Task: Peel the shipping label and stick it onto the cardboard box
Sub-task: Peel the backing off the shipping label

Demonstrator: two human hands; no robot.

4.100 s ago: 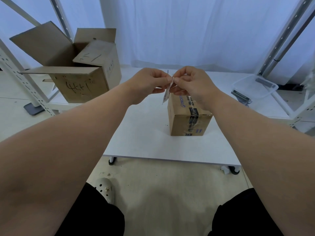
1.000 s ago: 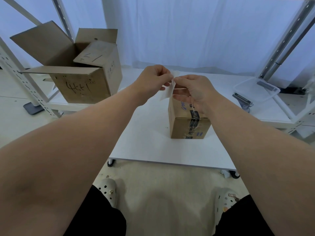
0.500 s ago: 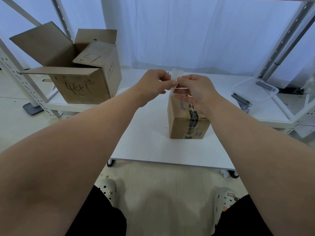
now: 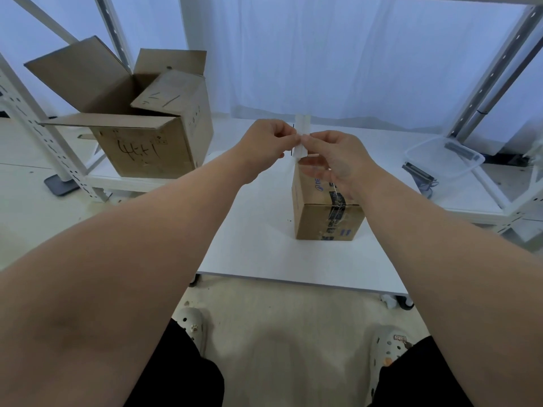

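White wheeled table [image 4: 249,245] with taped cardboard box [image 4: 326,221], white curtain [image 4: 323,54] behind

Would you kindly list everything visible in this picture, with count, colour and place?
table: one, white, centre.
small box: one, brown cardboard with dark tape, on the table.
label: one, white, held above the small box.
open box: one, brown cardboard, on the left shelf.
tub: one, clear plastic, on the right shelf.
curtain: one, white, behind.
clogs: two, pale, on the floor, bottom.
left hand: one, pinching the label.
right hand: one, pinching the label.
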